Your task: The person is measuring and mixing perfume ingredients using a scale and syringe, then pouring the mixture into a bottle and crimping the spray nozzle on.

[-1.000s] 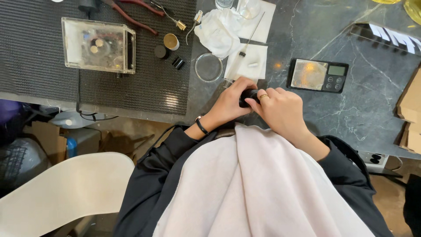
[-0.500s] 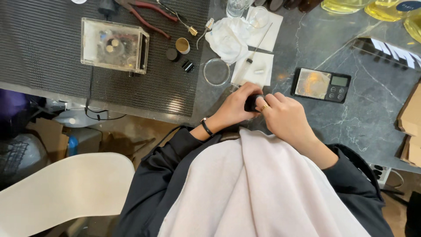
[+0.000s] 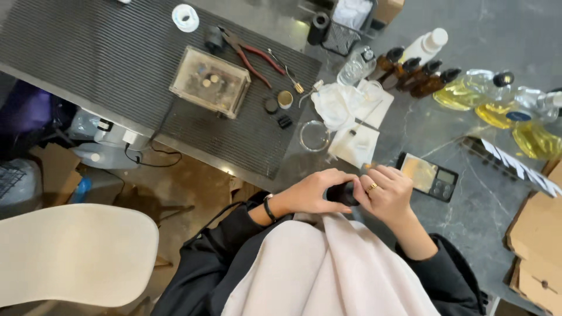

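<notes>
Both hands have stayed together at the table edge. The left hand and right hand are still curled tight around a small dark thing, so the work goes on. Only the view tipped up, showing more bottles.

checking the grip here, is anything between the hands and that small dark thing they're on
Nothing visible. The left hand and right hand both close directly on the small dark object, held over the pale cloth at the edge of the stone counter.
</notes>
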